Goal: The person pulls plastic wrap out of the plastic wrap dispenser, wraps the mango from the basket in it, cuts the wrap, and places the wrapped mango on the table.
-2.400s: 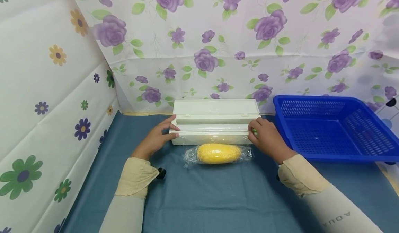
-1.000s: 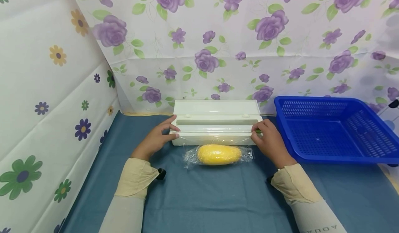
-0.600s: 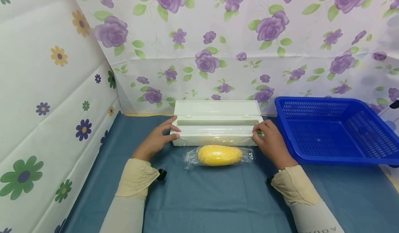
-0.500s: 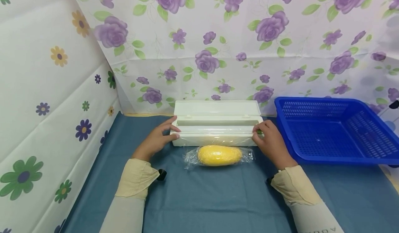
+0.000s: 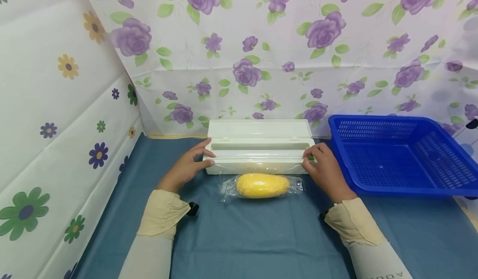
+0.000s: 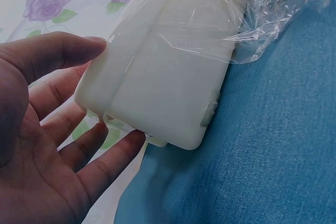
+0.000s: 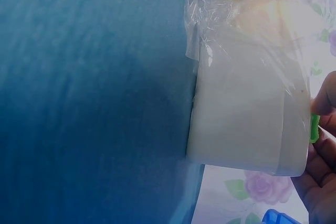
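A white cling film dispenser stands at the back of the table with its lid raised. Clear film runs from it over the front wall to a yellow oblong thing wrapped in film, lying just in front. My left hand holds the dispenser's left end, thumb on the front edge and fingers against the end. At the right end, my right hand pinches a small green slider at the dispenser's top edge; the fingers partly hide it.
A blue plastic basket stands to the right, close to my right hand. Blue-grey cloth covers the table. Flowered sheets rise behind and along the left side.
Since the earliest frame, my right hand and the green slider have shifted slightly right, and the right forearm has swung inward. In the last second nothing visibly moves; the left hand stays put.
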Tool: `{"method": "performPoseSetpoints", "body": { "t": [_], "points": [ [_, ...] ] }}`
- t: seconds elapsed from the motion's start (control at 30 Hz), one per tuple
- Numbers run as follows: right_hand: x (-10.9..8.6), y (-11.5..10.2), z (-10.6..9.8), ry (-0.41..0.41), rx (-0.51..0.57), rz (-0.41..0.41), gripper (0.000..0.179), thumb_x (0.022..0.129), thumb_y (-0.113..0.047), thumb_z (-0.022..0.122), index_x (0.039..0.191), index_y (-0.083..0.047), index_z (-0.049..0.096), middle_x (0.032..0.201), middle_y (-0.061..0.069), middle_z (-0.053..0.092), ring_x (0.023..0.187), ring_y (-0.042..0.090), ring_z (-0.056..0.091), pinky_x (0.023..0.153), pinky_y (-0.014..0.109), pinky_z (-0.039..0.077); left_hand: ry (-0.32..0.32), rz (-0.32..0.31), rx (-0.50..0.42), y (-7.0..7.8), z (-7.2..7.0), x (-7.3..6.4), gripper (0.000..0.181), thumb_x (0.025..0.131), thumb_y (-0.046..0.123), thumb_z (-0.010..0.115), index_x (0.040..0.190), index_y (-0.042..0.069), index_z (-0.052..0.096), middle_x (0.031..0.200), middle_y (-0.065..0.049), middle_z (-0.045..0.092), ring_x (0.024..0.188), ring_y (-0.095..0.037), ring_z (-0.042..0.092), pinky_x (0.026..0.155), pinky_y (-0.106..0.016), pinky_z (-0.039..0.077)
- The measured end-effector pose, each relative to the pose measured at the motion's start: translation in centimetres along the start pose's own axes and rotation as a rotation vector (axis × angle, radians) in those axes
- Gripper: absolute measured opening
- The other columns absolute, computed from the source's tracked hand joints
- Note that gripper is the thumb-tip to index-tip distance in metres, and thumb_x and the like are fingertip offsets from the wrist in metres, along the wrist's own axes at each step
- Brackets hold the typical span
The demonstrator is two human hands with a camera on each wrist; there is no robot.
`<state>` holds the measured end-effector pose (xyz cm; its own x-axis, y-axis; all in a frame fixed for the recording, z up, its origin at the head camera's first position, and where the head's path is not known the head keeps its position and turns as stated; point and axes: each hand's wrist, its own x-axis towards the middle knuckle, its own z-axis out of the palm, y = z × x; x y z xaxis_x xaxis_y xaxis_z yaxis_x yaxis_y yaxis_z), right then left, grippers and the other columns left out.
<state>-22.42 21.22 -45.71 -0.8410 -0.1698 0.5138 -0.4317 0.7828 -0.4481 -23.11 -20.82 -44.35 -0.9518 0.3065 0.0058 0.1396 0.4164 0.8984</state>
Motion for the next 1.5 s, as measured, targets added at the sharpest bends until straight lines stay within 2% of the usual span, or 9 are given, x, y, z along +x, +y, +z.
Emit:
{"method": "performPoseSetpoints", "body": {
  "t": [0.4, 0.67, 1.03, 1.3, 1.5],
  "points": [
    [-0.1, 0.2, 0.0, 0.011, 0.004, 0.001, 0.005, 0.089, -0.002, 0.066, 0.09, -0.007, 0.066, 0.095, 0.01, 0.057, 0.091, 0.024, 0.058, 0.08, 0.043, 0.051, 0.004, -0.013, 0.001, 0.1, 0.0, 0.0, 0.021, 0.097, 0.02, 0.068, 0.113, 0.007, 0.072, 0.169, 0.004, 0.023, 0.16, -0.029, 0.009, 0.123, -0.063, 0.017],
    [-0.1, 0.3, 0.0, 0.018, 0.012, 0.015, 0.006, 0.089, -0.002, 0.065, 0.09, -0.007, 0.067, 0.095, 0.008, 0.055, 0.091, 0.022, 0.057, 0.079, 0.038, 0.049, -0.001, -0.013, 0.005, 0.1, 0.0, 0.0, 0.021, 0.098, 0.021, 0.068, 0.114, 0.007, 0.072, 0.169, 0.004, 0.022, 0.16, -0.03, 0.009, 0.123, -0.063, 0.017],
    [-0.2, 0.4, 0.0, 0.031, 0.017, 0.016, 0.006, 0.088, -0.002, 0.065, 0.09, -0.007, 0.066, 0.096, 0.009, 0.055, 0.092, 0.022, 0.056, 0.081, 0.04, 0.048, -0.002, -0.015, 0.003, 0.1, 0.0, 0.0, 0.022, 0.097, 0.022, 0.068, 0.114, 0.009, 0.072, 0.169, 0.006, 0.023, 0.16, -0.029, 0.01, 0.123, -0.062, 0.017],
    [-0.2, 0.9, -0.3, 0.026, 0.011, 0.047, 0.006, 0.087, -0.001, 0.063, 0.089, -0.006, 0.064, 0.101, 0.01, 0.056, 0.097, 0.024, 0.056, 0.084, 0.044, 0.049, -0.004, -0.018, -0.006, 0.2, 0.0, 0.0, 0.022, 0.098, 0.021, 0.068, 0.115, 0.008, 0.071, 0.169, 0.006, 0.022, 0.16, -0.029, 0.008, 0.123, -0.063, 0.017],
    [-0.2, 1.1, -0.5, 0.04, 0.019, 0.033, 0.005, 0.085, -0.001, 0.063, 0.089, -0.004, 0.064, 0.101, 0.011, 0.057, 0.098, 0.027, 0.056, 0.086, 0.044, 0.046, -0.008, -0.013, 0.0, 0.0, 0.0, 0.1, 0.021, 0.098, 0.021, 0.068, 0.114, 0.007, 0.071, 0.17, 0.004, 0.022, 0.16, -0.029, 0.008, 0.123, -0.063, 0.016]
  ]
}}
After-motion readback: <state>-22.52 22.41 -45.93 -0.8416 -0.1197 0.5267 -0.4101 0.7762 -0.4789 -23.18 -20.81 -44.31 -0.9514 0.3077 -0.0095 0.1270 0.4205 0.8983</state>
